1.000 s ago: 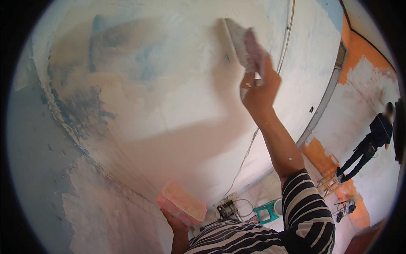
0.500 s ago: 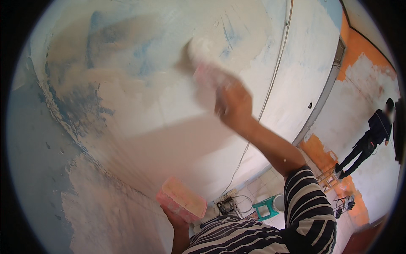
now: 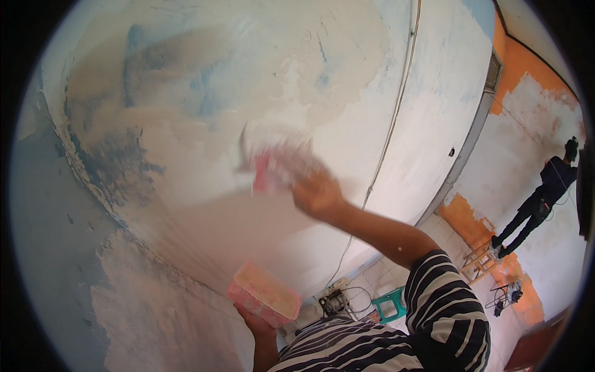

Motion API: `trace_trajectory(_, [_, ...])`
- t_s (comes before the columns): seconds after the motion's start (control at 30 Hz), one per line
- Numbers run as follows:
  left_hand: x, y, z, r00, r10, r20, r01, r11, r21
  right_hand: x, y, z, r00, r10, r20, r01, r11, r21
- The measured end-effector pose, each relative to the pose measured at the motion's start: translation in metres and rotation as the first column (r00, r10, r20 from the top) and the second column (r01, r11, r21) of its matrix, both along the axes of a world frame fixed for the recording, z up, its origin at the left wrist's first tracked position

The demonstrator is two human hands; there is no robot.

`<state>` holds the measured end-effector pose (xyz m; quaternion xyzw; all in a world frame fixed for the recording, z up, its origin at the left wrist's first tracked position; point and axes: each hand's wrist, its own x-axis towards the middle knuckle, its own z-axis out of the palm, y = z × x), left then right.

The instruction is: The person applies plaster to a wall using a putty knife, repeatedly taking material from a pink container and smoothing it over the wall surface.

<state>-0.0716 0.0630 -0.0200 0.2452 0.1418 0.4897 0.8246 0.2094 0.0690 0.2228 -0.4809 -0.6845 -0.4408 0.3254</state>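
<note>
Where right fingers (image 3: pixel 304 188) curl, they grip a blurred scraper (image 3: pixel 273 152).

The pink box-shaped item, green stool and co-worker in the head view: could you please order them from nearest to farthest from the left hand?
1. Pink box-shaped item, held in the left hand.
2. Green stool, low down, to the hand's right.
3. Co-worker, at far right.

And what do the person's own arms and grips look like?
Right sleeve: short, dark and whitish stripes. Right forearm: bare, one small pale speck. Right grip: blurred, no glove visible. Left grip, left forearm: bare where visible.
</note>
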Motion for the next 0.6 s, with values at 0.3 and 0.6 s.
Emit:
trace_trajectory(0.3, [0.000,-0.004,0.002,0.999,0.010,-0.041,-0.008,0.999,0.047,0.067,-0.035,0.142,0.853,-0.238,-0.465,0.392,0.880,0.268])
trace_trajectory(0.6, [0.003,0.007,-0.002,0.995,-0.043,0.087,0.034,0.995,0.095,0.096,-0.021,0.038,0.814,0.197,-0.547,-0.271,0.961,-0.058])
